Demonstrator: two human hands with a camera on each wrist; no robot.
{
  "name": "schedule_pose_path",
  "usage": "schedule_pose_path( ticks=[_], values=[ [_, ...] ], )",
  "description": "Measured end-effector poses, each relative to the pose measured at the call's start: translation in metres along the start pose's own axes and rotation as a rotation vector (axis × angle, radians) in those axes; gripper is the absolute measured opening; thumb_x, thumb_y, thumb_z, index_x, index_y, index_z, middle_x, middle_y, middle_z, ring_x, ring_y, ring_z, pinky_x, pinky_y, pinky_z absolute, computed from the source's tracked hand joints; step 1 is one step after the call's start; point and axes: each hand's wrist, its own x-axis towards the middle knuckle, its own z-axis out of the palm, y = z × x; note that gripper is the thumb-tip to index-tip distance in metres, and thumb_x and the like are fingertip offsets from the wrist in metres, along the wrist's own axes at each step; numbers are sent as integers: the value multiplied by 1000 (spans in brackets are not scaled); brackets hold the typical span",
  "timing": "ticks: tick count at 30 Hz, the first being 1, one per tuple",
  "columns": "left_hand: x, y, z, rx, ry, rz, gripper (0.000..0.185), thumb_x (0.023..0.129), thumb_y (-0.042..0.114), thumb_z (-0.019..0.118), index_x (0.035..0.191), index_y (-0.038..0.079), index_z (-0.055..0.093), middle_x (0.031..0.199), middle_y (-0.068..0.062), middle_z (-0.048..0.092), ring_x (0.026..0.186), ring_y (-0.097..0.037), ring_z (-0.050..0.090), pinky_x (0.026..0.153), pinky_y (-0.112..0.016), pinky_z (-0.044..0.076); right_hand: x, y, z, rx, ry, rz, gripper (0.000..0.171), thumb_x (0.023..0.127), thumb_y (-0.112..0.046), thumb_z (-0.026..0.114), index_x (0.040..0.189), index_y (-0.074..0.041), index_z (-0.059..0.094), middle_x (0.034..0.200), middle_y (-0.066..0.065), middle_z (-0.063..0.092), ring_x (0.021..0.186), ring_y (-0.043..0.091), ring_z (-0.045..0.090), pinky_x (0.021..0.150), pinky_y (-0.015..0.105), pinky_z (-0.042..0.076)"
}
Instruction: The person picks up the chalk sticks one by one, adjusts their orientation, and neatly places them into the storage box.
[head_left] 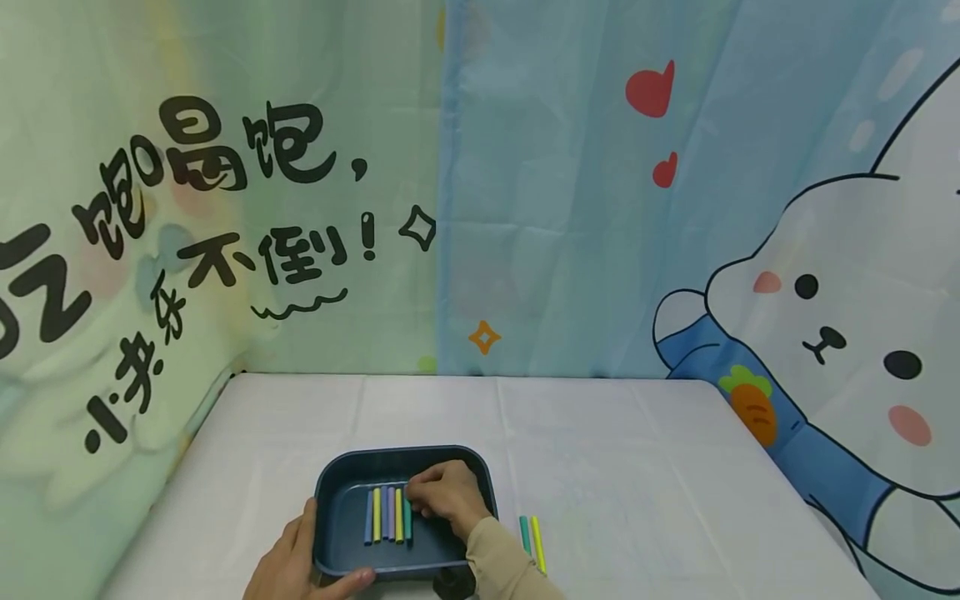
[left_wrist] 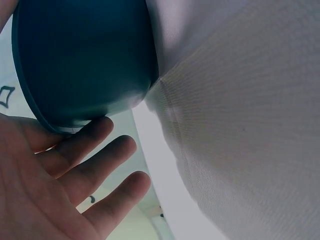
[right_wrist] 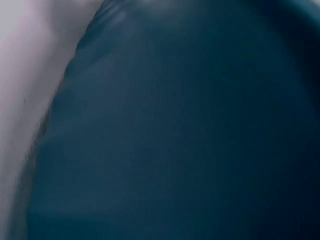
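Note:
A dark blue tray (head_left: 442, 546) sits near the front of the table. Inside it several thin coloured sticks (head_left: 386, 525), blue, yellow, purple and green, lie side by side. My left hand (head_left: 300, 558) steadies the tray's near left corner, thumb along the front and fingers against the side. In the left wrist view those fingers (left_wrist: 102, 170) look spread and fairly straight, some touching the tray wall. My right hand (head_left: 450, 496) reaches into the tray and pinches the far end of the green stick (head_left: 408, 523) at the row's right. Its fingertips are partly hidden.
On the white cloth-covered table (head_left: 637, 483), right of the tray, lie another green stick (head_left: 525, 533) and a bright yellow stick (head_left: 537, 542), partly behind the right sleeve (head_left: 510, 558). Printed curtains (head_left: 555, 208) stand behind and at the left.

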Motion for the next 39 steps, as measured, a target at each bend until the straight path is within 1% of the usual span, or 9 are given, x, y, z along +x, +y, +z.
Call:
schedule_pose_path(
  ticks=[5, 8, 13, 19, 25, 30, 32, 37, 39],
  values=[
    [0, 1, 0, 4, -3, -15, 145, 64, 91, 64, 155, -13, 21, 140, -37, 46, 116, -46, 58, 93, -61, 51, 0, 1, 3, -16, 34, -55, 7, 79, 2, 77, 86, 3, 76, 66, 5, 68, 57, 11, 62, 51, 24, 53],
    [0, 1, 1, 7, 1, -16, 145, 64, 92, 64, 154, -13, 21, 140, -37, 46, 116, -46, 58, 94, -61, 51, 0, 1, 5, -46, 49, -68, 6, 79, 3, 77, 84, 3, 75, 65, 4, 68, 56, 11, 62, 51, 25, 53],
    [-2, -1, 1, -13, 14, 9, 143, 65, 88, 67, 154, -14, 21, 140, -37, 46, 118, -47, 57, 95, -61, 51, 1, 2, 7, -88, 51, -49, 5, 80, 0, 78, 83, 3, 75, 65, 4, 67, 57, 12, 62, 51, 27, 53],
    [-3, -1, 1, -30, 17, 23, 142, 66, 86, 69, 154, -14, 20, 141, -36, 46, 120, -47, 56, 96, -60, 50, 1, 3, 7, -98, 60, -36, 5, 81, -1, 78, 83, 2, 75, 65, 4, 68, 56, 13, 63, 51, 27, 52],
    [-2, 1, 2, -32, 9, 10, 143, 65, 87, 69, 154, -14, 20, 141, -37, 45, 119, -47, 56, 95, -61, 50, -1, 2, 6, -109, 79, -14, 6, 80, -5, 79, 84, -2, 76, 65, 3, 68, 57, 12, 63, 50, 25, 51],
    [-2, 1, 3, -39, 0, -4, 144, 65, 87, 69, 155, -12, 19, 142, -37, 44, 120, -49, 55, 95, -62, 50, -5, 0, 3, -102, 63, -14, 10, 80, -9, 79, 87, -3, 76, 68, 3, 68, 60, 13, 63, 52, 26, 51],
    [-2, 0, 2, -35, 0, 1, 143, 65, 87, 68, 155, -12, 19, 142, -37, 44, 119, -49, 55, 95, -63, 49, -7, -3, 0, -88, 44, -14, 11, 80, -10, 79, 88, -4, 76, 69, 4, 69, 61, 14, 64, 54, 27, 52],
    [-1, -2, 2, -36, -4, -6, 145, 63, 89, 68, 156, -11, 19, 143, -36, 44, 121, -49, 55, 96, -63, 49, -15, -8, -8, -54, -4, -39, 14, 83, -13, 79, 93, -5, 77, 75, 4, 71, 66, 16, 66, 59, 32, 56],
    [0, -2, 2, -36, -10, -19, 147, 62, 90, 67, 156, -11, 18, 144, -36, 43, 121, -48, 55, 96, -63, 48, -18, -9, -13, -42, -14, -50, 16, 83, -15, 79, 96, -4, 78, 78, 3, 72, 68, 17, 67, 61, 33, 57]
  ],
)
